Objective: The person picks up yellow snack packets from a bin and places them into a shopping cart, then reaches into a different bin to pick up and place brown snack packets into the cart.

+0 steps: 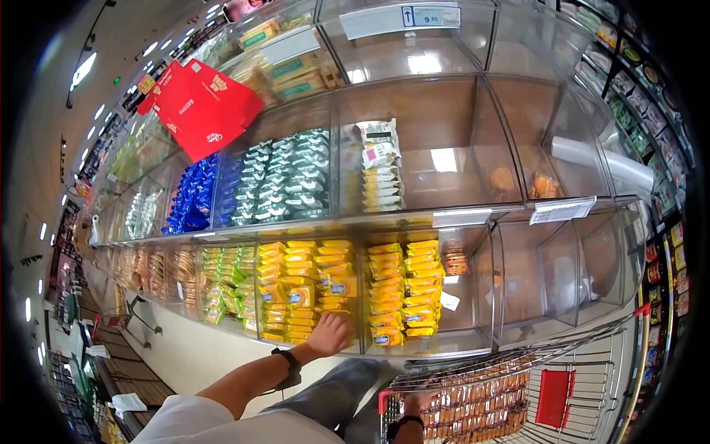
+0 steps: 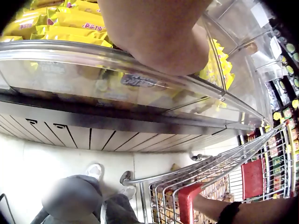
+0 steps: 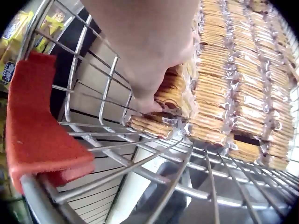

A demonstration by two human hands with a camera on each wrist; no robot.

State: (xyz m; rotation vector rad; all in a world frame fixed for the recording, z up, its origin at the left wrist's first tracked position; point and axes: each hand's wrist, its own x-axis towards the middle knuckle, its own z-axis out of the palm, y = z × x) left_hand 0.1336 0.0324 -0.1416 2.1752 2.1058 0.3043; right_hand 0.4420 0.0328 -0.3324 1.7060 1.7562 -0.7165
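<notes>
My left hand (image 1: 330, 334) reaches over the clear front wall of a bin and rests at the yellow packets (image 1: 299, 296); its fingertips are partly hidden in the head view. From the left wrist, its palm side shows above the bin rim (image 2: 154, 77), with yellow packets on both sides. Down in the shopping cart, my right hand (image 1: 423, 399) is among clear-wrapped biscuit packs (image 1: 473, 399). The right wrist view shows that hand (image 3: 149, 60) gripping biscuit packs (image 3: 173, 93) at the end of the rows, thumb on the near side and fingers on the far side.
The cart's wire side (image 3: 112, 84) and red corner (image 3: 42, 126) stand close to the right hand. More bins hold yellow packets (image 1: 405, 288), green packets (image 1: 288, 177) and blue packets (image 1: 194, 196). A red sign (image 1: 203, 103) sticks out at upper left.
</notes>
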